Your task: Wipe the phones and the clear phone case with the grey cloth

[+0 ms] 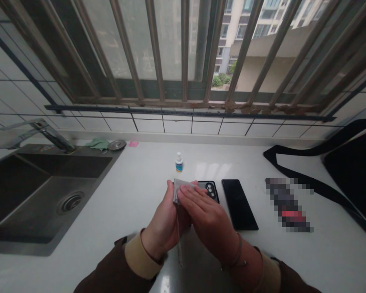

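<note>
My left hand (164, 224) is closed around a thin clear sheet (179, 248), which I see edge-on and held upright above the white counter (140, 195). My right hand (209, 217) presses a small grey cloth (180, 186) against that sheet with its fingers laid together. Just behind my hands lies a black phone (211, 189), camera side up and partly hidden by my fingers. A second black phone (239, 204) lies flat to its right. A small white dropper bottle (179, 162) with a blue label stands further back.
A steel sink (33, 195) with a tap (49, 134) fills the left. By its rim lie a green cloth (98, 143) and a metal drain plug (116, 144). A blurred-out dark object (288, 205) and a black bag with strap (350, 171) sit at right. A barred window runs behind.
</note>
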Tool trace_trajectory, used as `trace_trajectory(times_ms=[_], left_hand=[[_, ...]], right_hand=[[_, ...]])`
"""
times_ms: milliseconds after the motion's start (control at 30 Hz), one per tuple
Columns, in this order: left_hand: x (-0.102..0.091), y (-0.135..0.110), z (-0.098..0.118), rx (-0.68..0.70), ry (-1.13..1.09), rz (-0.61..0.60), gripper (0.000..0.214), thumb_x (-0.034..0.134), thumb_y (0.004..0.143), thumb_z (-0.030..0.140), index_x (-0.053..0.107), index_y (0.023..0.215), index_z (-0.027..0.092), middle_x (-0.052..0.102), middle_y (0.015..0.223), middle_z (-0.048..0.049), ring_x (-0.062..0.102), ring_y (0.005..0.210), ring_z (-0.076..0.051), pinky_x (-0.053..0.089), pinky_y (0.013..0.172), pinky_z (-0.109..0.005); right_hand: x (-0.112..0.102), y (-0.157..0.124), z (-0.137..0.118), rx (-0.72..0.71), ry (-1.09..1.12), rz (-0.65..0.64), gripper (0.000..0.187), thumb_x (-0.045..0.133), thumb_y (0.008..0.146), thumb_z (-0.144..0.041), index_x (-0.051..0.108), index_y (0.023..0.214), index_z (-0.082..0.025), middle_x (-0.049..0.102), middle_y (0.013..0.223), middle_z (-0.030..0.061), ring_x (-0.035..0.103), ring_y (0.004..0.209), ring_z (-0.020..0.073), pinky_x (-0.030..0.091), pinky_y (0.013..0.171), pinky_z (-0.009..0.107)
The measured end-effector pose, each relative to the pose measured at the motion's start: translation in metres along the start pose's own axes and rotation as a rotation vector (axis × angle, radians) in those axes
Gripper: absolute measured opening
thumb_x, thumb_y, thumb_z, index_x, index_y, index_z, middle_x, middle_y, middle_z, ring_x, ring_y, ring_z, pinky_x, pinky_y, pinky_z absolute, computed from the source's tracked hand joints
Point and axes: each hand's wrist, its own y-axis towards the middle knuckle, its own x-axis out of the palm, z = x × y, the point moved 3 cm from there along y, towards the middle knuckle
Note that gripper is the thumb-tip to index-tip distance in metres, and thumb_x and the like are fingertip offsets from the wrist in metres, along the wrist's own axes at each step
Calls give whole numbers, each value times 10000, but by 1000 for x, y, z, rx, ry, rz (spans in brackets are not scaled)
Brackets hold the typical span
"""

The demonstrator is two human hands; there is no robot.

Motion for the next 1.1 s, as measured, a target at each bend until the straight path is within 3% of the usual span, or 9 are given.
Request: trace_trajectory(times_ms=[167,267,433,567,667,800,933,1100], left_hand=[[-9,3,21,109,40,119,751,354,1088,690,626,1424,77,726,1341,-273,764,1151,-332,555,1094,-489],[-10,4,30,156,44,154,780,321,1088,702,644,1398,64,728,1330,-279,755,1168,-342,566,1068,-487],[-2,1,12,8,66,-13,693,365,1102,662,683,1357,102,750,1315,-230,724,1240,-325,559,1073,-455],[-1,0,2,-57,60,-12,648,357,1121,615,679,1365,108,761,1293,-230,709,1283,-316,537,1126,-467],[-6,2,14,42,54,98,643,379,1113,609,663,1379,98,772,1232,-251,761,1173,-333,580,1076,-496],[-12,3,43,234,14,233,618,387,1112,595,642,1398,110,770,1127,-214,792,930,-281,665,908,-488],[-12,-1,60,441,-36,319,616,386,1115,579,654,1380,92,740,1058,-179,766,888,-246,662,949,-504],[-2,1,43,265,51,181,655,350,1117,591,656,1380,76,743,1065,-205,773,890,-272,677,834,-439]], right_hand=[[-1,3,-12,-157,113,-109,422,490,1068,-49,674,1441,-120,700,1484,116,610,1454,214,471,1271,404],[2,1,-9,-130,77,-108,433,491,1058,-42,671,1443,-124,714,1464,126,637,1427,225,452,1283,450],[4,-4,9,76,-32,-12,595,471,1031,-3,550,1586,-201,660,1528,136,606,1459,258,413,1294,567],[4,-3,8,35,17,-28,624,452,1030,4,517,1609,-221,631,1562,112,554,1503,241,414,1297,543],[3,0,0,-68,107,-83,589,455,1027,13,565,1561,-211,663,1530,95,559,1497,205,368,1325,504],[0,1,-10,-191,221,-172,484,527,1066,-52,603,1496,-262,729,1450,23,588,1465,146,207,1377,477],[-1,-1,-8,-181,201,-181,411,532,1084,-70,636,1439,-248,746,1426,22,621,1431,139,145,1383,475],[3,-2,0,-74,90,-97,500,465,1055,2,613,1483,-208,709,1474,86,610,1448,198,185,1369,546]])
